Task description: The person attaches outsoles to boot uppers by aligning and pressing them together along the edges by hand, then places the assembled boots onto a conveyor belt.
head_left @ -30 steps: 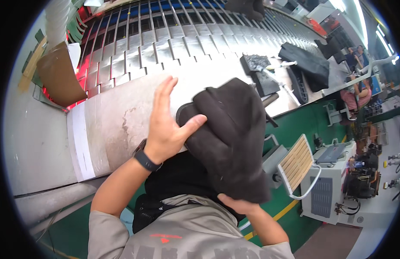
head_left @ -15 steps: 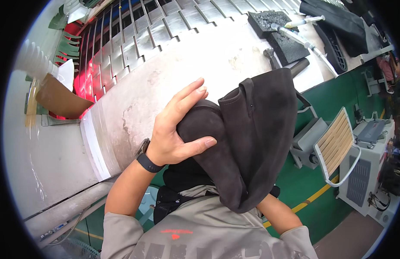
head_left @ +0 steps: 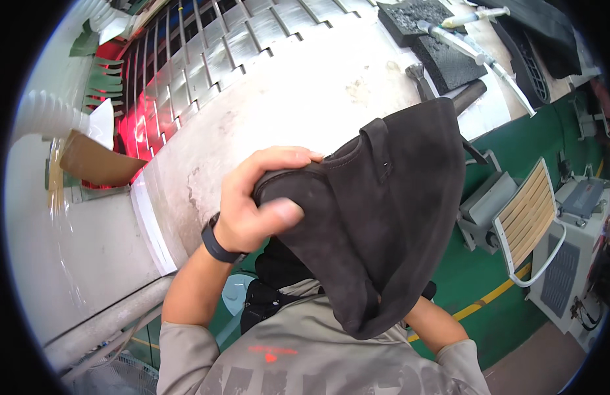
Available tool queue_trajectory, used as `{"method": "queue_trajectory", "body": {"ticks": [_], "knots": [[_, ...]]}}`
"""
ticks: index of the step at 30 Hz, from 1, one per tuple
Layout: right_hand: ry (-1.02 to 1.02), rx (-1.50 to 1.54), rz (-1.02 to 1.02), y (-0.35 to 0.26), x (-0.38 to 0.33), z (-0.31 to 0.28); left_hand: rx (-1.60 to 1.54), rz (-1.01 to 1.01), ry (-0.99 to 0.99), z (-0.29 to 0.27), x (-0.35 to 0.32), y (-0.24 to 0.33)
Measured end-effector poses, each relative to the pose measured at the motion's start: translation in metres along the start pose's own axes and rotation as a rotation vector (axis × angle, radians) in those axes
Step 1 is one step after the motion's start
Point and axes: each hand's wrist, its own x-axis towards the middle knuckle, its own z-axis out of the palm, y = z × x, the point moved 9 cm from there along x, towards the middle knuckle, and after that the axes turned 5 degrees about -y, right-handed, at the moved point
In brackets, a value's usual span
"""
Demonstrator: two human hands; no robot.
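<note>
A dark brown suede boot upper (head_left: pixel 404 204), with a stitched edge and a small pull loop, is held up in front of my body. At its rounded left end, my left hand (head_left: pixel 252 194) grips it, fingers over the far edge and the thumb, a little blurred, on the near side. My right forearm (head_left: pixel 433 322) runs up behind the lower part of the boot upper. My right hand is hidden there, so its fingers do not show.
Beyond lies a pale worktable (head_left: pixel 285 118) beside a slatted metal conveyor (head_left: pixel 232 46). At the far right are black foam blocks (head_left: pixel 450 62), syringes (head_left: pixel 496 69) and a hammer (head_left: pixel 420 82). A wooden-slatted seat (head_left: pixel 529 214) stands right of me on green floor.
My left hand has shifted slightly left and its fingers have curled closer round the end of the boot upper. The upper has turned a little, showing more of its broad side.
</note>
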Motion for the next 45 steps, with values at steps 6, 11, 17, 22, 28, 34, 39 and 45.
{"method": "queue_trajectory", "body": {"ticks": [6,11,17,22,28,34,39,45], "knots": [[-0.131,0.208,-0.100,-0.051,-0.064,-0.031,-0.847,-0.179,0.159,0.028,0.009,-0.019],[-0.276,0.339,-0.155,-0.084,-0.085,-0.015,-0.650,-0.349,0.211,0.027,-0.004,-0.024],[-0.261,0.344,-0.169,-0.097,-0.089,-0.013,-0.662,-0.286,0.231,0.023,-0.019,-0.004],[-0.161,0.316,-0.207,-0.114,-0.074,-0.029,-0.642,-0.149,0.211,0.008,-0.022,0.012],[-0.061,0.205,-0.325,-0.161,-0.057,-0.069,-0.823,0.106,0.138,-0.015,-0.019,0.039],[0.044,-0.197,-0.592,-0.241,-0.029,-0.111,-0.527,0.199,0.193,-0.087,0.006,0.059],[0.277,-0.019,-0.548,-0.223,0.020,-0.100,0.106,-0.090,0.496,-0.155,0.003,-0.035],[0.430,0.128,-0.464,-0.234,0.036,-0.125,0.068,-0.141,0.428,-0.139,-0.004,-0.046]]}}
